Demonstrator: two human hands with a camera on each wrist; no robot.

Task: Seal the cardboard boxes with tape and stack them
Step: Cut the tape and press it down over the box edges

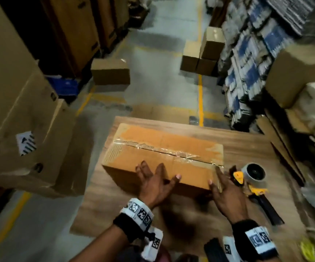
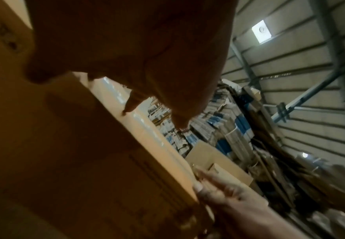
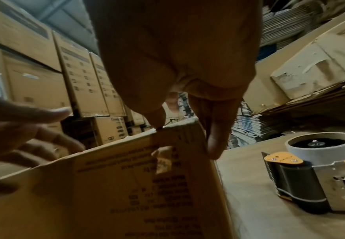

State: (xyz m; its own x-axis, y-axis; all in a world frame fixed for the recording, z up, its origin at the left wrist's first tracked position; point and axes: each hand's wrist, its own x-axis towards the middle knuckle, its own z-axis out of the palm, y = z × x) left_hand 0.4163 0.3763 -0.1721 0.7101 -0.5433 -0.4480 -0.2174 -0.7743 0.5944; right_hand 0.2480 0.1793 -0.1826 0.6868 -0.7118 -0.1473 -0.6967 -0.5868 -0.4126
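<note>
A brown cardboard box (image 1: 164, 146) lies on the wooden table (image 1: 247, 148), with clear tape along its top seam and down its right end. My left hand (image 1: 160, 173) rests with straight, spread fingers against the box's near top edge. My right hand (image 1: 214, 174) is at the near right corner: its thumb touches the near face and its fingers reach up along the taped right end. In the right wrist view the fingers (image 3: 214, 137) lie beside the box (image 3: 116, 186) corner. The tape dispenser (image 1: 255, 174) lies on the table just right of that hand, held by nobody.
A large carton (image 1: 20, 120) stands close at the left. Small boxes (image 1: 111, 72) and a short stack (image 1: 202, 52) sit on the floor beyond the table. Bundled flat cartons (image 1: 251, 63) and loose cardboard crowd the right side.
</note>
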